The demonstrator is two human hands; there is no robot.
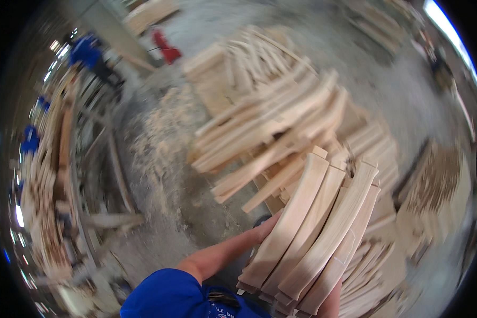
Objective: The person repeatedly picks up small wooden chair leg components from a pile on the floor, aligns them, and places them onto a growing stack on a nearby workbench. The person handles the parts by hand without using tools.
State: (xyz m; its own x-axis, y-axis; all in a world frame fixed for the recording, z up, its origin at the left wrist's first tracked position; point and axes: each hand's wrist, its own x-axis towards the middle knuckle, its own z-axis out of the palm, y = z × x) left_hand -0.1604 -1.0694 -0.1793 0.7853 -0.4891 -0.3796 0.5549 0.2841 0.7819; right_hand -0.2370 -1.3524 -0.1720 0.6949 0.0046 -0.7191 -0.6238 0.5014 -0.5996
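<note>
The person carries a bundle of curved wooden slats [318,233], pale and smoothly sanded, stacked side by side and leaning from the lower middle of the view up toward the right. The left hand [267,225] presses flat against the bundle's left side, fingers held together and stretched along the outermost slat; the bare forearm runs down to a blue sleeve [164,297] at the bottom edge. The right hand [331,305] supports the bundle from beneath at the lower edge of the view; only a small part of it shows, so whether its fingers curl around the wood cannot be told.

Beyond the bundle lies a loose heap of similar curved pieces [270,122], criss-crossed on top of flat wooden boards. Sawdust and shavings [153,138] spread across the concrete floor to the left of the heap. Further left stands a long rack of wooden parts [47,175], blurred by motion, perhaps with a machine frame beside it. A red object [165,46] sits on the floor at the top, and a person in blue [87,50] works near the far left.
</note>
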